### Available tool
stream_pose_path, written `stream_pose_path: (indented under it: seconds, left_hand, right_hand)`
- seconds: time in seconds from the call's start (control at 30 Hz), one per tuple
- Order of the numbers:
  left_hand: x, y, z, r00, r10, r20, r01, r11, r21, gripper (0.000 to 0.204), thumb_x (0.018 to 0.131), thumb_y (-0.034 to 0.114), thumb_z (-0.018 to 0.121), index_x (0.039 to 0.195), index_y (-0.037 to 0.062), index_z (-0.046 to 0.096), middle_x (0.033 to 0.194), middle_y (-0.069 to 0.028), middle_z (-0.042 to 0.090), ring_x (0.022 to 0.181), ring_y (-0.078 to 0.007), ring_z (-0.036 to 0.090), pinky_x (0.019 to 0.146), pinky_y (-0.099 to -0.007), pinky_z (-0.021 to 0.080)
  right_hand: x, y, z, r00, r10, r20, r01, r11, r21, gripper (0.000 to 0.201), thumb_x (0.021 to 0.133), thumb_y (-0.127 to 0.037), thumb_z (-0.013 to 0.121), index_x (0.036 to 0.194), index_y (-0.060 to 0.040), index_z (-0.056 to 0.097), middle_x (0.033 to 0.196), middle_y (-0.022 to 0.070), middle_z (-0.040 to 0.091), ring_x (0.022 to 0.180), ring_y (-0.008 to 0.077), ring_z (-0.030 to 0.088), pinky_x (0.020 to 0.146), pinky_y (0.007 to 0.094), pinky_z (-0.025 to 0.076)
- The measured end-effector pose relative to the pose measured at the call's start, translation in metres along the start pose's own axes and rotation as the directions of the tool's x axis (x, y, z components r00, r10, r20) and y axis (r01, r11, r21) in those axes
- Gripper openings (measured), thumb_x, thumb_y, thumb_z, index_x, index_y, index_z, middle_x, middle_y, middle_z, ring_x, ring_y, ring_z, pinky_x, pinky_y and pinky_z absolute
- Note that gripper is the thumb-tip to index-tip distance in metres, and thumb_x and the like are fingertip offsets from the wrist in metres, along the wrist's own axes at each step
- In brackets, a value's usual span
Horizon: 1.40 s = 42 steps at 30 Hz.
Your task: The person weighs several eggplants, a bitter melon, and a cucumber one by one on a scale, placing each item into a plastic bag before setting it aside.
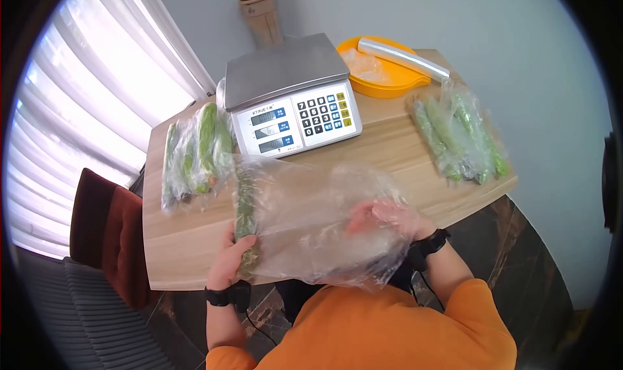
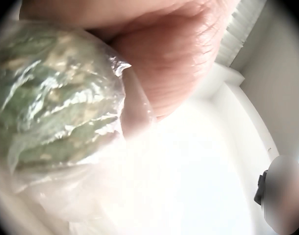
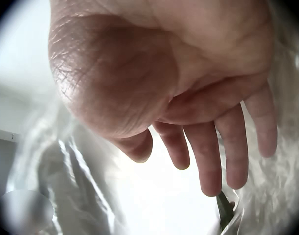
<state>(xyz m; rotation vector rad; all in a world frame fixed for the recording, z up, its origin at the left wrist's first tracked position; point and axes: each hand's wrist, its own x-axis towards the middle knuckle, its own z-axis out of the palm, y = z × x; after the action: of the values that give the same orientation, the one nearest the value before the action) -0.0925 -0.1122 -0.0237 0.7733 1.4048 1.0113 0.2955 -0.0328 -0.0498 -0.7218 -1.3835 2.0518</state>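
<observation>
A large clear plastic bag lies spread across the front of the table. Along its left side, inside the film, runs a long green vegetable stalk. My left hand grips the stalk's near end through the plastic, thumb on top. Up close in the left wrist view, the green stalk has pale scars and tight, shiny film over it. My right hand is inside the bag's right part. Its fingers are spread and relaxed in the right wrist view, with film on both sides and nothing held.
Behind the bag stands a digital scale with a bare steel plate. Bagged green stalks lie at left, and another bagged bunch at right. A yellow basin bears a film roll. A red chair is at the left edge.
</observation>
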Motion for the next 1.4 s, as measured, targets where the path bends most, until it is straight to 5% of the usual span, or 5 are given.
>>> stream_pose_path:
  seconds: [0.23,0.33,0.43,0.73,1.4]
  left_hand:
    - [-0.018,0.008,-0.024,0.954,0.252,-0.16,-0.178,0.911,0.372,0.046,0.084,0.007,0.062,0.127,0.0001,0.045,0.104,-0.0068,0.059,0.09,-0.0131,0.055,0.079,-0.0284,0.047]
    - [-0.022,0.014,-0.019,0.921,0.314,-0.23,-0.126,0.8,0.587,0.051,0.082,0.013,0.064,0.128,0.0004,0.044,0.107,-0.0134,0.06,0.095,-0.0211,0.059,0.083,-0.0322,0.047]
    - [-0.024,0.025,-0.005,0.878,0.387,-0.282,-0.041,0.648,0.761,0.055,0.08,0.02,0.065,0.128,0.0011,0.045,0.112,-0.0194,0.06,0.102,-0.0308,0.059,0.087,-0.037,0.047]
    - [-0.014,0.016,-0.003,0.837,0.464,-0.292,0.026,0.498,0.867,0.056,0.081,0.026,0.064,0.127,0.0014,0.047,0.117,-0.0219,0.059,0.109,-0.0377,0.056,0.09,-0.0422,0.046]
    - [-0.015,0.013,-0.019,0.924,0.247,-0.292,-0.057,0.844,0.533,0.042,0.087,0.02,0.062,0.122,-0.0027,0.054,0.097,-0.0076,0.063,0.082,-0.0127,0.056,0.076,-0.0277,0.046]
  right_hand:
    - [0.018,-0.008,0.0,0.905,-0.092,-0.416,0.122,0.991,0.046,0.025,0.096,-0.018,0.054,0.114,-0.0026,0.057,0.105,0.0046,0.064,0.094,0.0125,0.06,0.084,0.0292,0.049]
    - [0.031,0.001,0.007,0.615,-0.371,-0.696,0.304,0.926,-0.226,0.019,0.09,-0.013,0.059,0.106,-0.0039,0.059,0.105,0.0081,0.063,0.093,0.0171,0.06,0.085,0.0304,0.048]
    - [0.025,-0.013,0.02,0.486,-0.839,-0.243,0.231,0.392,-0.89,0.028,0.081,-0.01,0.066,0.108,-0.0065,0.061,0.111,0.012,0.061,0.103,0.0273,0.058,0.089,0.0355,0.046]
    - [0.019,-0.025,0.057,0.959,-0.149,0.242,0.258,0.1,-0.961,0.041,0.075,-0.027,0.069,0.115,-0.018,0.063,0.14,0.0105,0.044,0.132,0.036,0.034,0.109,0.0556,0.023]
    - [-0.002,-0.024,0.023,0.845,-0.53,-0.071,-0.006,0.124,-0.992,0.025,0.074,-0.027,0.072,0.092,-0.0108,0.063,0.125,0.0092,0.056,0.116,0.0311,0.05,0.104,0.0543,0.029]
